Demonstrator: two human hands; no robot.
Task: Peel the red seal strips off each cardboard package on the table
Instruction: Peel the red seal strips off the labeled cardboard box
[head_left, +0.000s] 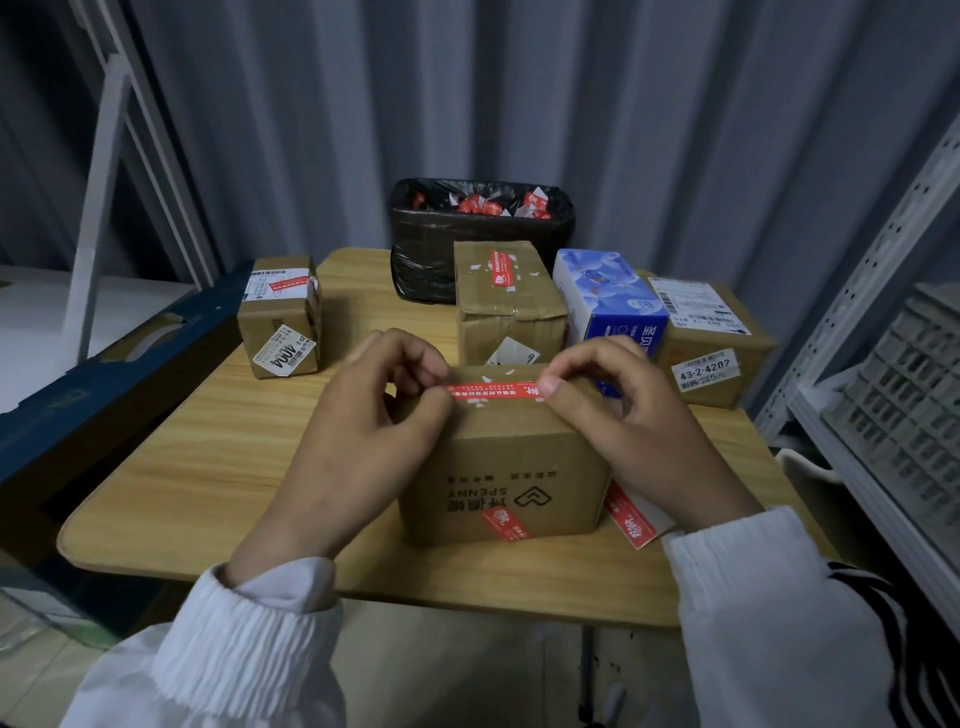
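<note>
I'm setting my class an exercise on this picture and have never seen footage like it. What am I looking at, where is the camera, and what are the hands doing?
There is no machine here. A person wears one wide-angle camera on the head, and it looks down at their own two hands. The left hand and right hand each seem to pinch one end of a red seal strip, which lies flat along the top of a cardboard box on a wooden table. Behind it stand three more cardboard packages: a small box, a middle box and a labelled box. There is also a blue tissue box. A black-lined bin at the far edge holds red strips.
</note>
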